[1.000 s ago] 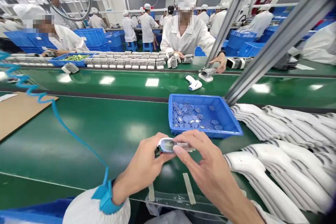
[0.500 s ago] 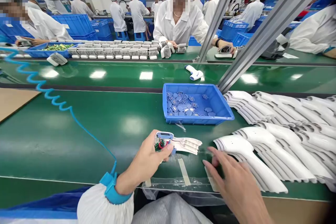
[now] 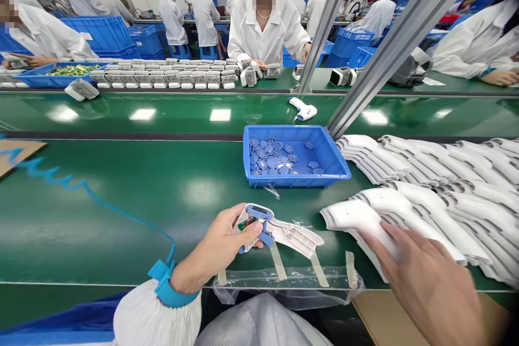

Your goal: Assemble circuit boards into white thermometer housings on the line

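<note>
My left hand (image 3: 221, 248) grips an open thermometer half-shell (image 3: 284, 230), white with a blue trigger, a small board and red wires showing inside. It hovers just above the green bench near the front edge. My right hand (image 3: 421, 275) lies with fingers stretched on the nearest white shell (image 3: 357, 219) of the stacked rows at the right. A blue tray (image 3: 332, 165) of small blue parts sits just beyond both hands.
Rows of white shells (image 3: 438, 184) fill the right side. A finished thermometer (image 3: 302, 110) lies on the conveyor. A slanted metal post (image 3: 389, 48) rises behind the tray. A clear bag (image 3: 284, 286) is taped to the bench edge. Workers in white sit opposite.
My right hand moved right from the bench edge onto the nearest white shell. My left hand keeps the half-shell, now tilted slightly lower. The view shifted a little to the right.
</note>
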A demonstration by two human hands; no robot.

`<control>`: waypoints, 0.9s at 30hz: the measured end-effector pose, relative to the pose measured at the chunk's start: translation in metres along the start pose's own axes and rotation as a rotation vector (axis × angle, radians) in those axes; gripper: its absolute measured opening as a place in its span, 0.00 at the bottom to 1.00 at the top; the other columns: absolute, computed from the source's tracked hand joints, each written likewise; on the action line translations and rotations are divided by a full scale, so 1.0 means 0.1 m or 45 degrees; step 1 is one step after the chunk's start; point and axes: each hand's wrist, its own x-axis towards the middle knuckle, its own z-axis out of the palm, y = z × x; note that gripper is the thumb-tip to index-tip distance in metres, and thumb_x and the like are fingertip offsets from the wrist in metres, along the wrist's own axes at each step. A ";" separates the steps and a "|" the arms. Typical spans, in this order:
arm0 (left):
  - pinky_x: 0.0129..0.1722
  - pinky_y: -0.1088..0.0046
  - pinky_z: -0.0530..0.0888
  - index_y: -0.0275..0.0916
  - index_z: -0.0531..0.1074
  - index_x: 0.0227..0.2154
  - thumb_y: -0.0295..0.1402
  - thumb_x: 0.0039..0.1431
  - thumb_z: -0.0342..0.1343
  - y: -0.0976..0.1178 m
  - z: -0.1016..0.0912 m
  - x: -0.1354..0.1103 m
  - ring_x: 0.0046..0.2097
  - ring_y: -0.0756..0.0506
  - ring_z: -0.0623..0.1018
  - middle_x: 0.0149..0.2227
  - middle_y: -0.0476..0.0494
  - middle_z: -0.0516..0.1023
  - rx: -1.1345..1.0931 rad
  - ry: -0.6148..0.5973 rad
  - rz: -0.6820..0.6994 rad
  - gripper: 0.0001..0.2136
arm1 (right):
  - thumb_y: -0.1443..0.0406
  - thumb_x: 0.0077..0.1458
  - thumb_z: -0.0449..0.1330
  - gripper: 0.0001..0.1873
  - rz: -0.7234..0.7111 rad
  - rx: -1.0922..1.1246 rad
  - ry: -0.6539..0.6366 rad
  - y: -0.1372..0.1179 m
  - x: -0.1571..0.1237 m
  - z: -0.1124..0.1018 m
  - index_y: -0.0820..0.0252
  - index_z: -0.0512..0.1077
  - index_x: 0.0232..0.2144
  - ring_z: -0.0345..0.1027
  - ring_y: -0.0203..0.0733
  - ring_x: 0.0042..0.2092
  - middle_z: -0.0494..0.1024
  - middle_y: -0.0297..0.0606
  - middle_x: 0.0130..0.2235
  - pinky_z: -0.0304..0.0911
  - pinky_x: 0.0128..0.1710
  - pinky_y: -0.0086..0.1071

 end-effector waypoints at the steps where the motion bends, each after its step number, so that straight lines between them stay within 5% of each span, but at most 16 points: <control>1: 0.32 0.73 0.66 0.37 0.73 0.43 0.49 0.60 0.61 0.01 0.00 0.00 0.36 0.47 0.76 0.38 0.42 0.78 0.004 -0.004 0.000 0.19 | 0.40 0.64 0.44 0.33 -0.019 -0.030 0.033 -0.03 -0.01 -0.04 0.58 0.75 0.41 0.71 0.58 0.37 0.80 0.52 0.37 0.54 0.29 0.43; 4: 0.34 0.73 0.66 0.38 0.74 0.43 0.54 0.62 0.55 0.03 0.01 0.01 0.37 0.46 0.75 0.36 0.43 0.77 0.018 -0.007 0.007 0.22 | 0.46 0.65 0.52 0.24 -0.189 -0.066 0.087 -0.29 0.01 -0.19 0.57 0.73 0.48 0.72 0.58 0.47 0.81 0.47 0.44 0.60 0.43 0.48; 7: 0.35 0.73 0.67 0.38 0.75 0.45 0.58 0.61 0.53 0.02 0.03 -0.01 0.37 0.46 0.73 0.37 0.43 0.77 0.015 0.039 0.019 0.26 | 0.55 0.64 0.59 0.15 -0.440 0.054 0.092 -0.75 0.07 -0.28 0.51 0.72 0.50 0.73 0.53 0.50 0.82 0.39 0.46 0.50 0.58 0.55; 12: 0.39 0.71 0.71 0.38 0.74 0.47 0.55 0.55 0.62 -0.07 0.01 -0.04 0.42 0.43 0.74 0.42 0.41 0.77 0.041 0.008 0.131 0.27 | 0.61 0.66 0.58 0.11 -0.584 0.137 0.066 -1.28 0.19 -0.21 0.55 0.73 0.48 0.73 0.49 0.49 0.82 0.36 0.47 0.40 0.62 0.57; 16: 0.32 0.74 0.67 0.36 0.75 0.42 0.48 0.58 0.62 -0.14 -0.01 -0.05 0.33 0.48 0.71 0.34 0.46 0.75 0.156 0.066 0.151 0.19 | 0.56 0.66 0.57 0.15 -0.508 0.340 -0.066 -1.29 0.25 -0.09 0.60 0.74 0.47 0.74 0.50 0.47 0.82 0.42 0.47 0.55 0.56 0.51; 20: 0.38 0.73 0.69 0.39 0.74 0.46 0.43 0.57 0.64 -0.13 -0.01 -0.08 0.40 0.46 0.73 0.41 0.45 0.77 0.179 0.064 0.199 0.18 | 0.56 0.66 0.57 0.15 -0.257 0.880 -0.594 -1.21 0.34 -0.08 0.56 0.74 0.49 0.76 0.42 0.40 0.82 0.39 0.45 0.69 0.37 0.34; 22: 0.35 0.73 0.68 0.39 0.74 0.43 0.41 0.53 0.67 -0.09 0.01 -0.10 0.37 0.47 0.73 0.38 0.47 0.77 0.244 0.114 0.176 0.17 | 0.57 0.66 0.55 0.14 -0.103 1.145 -0.704 -1.30 0.42 -0.10 0.53 0.73 0.50 0.76 0.39 0.41 0.81 0.37 0.46 0.69 0.34 0.30; 25: 0.32 0.74 0.67 0.39 0.72 0.39 0.34 0.50 0.68 -0.01 0.05 -0.12 0.35 0.48 0.73 0.36 0.49 0.77 0.363 0.202 0.243 0.15 | 0.56 0.65 0.56 0.13 0.011 1.240 -0.451 -1.63 0.53 -0.10 0.57 0.73 0.32 0.69 0.35 0.32 0.77 0.33 0.33 0.64 0.31 0.29; 27: 0.32 0.74 0.68 0.39 0.71 0.41 0.29 0.52 0.63 0.03 0.08 -0.13 0.36 0.47 0.74 0.37 0.49 0.78 0.449 0.152 0.314 0.13 | 0.57 0.65 0.55 0.22 0.012 1.107 -0.240 -1.88 0.58 -0.06 0.57 0.62 0.19 0.59 0.33 0.26 0.67 0.30 0.23 0.57 0.28 0.30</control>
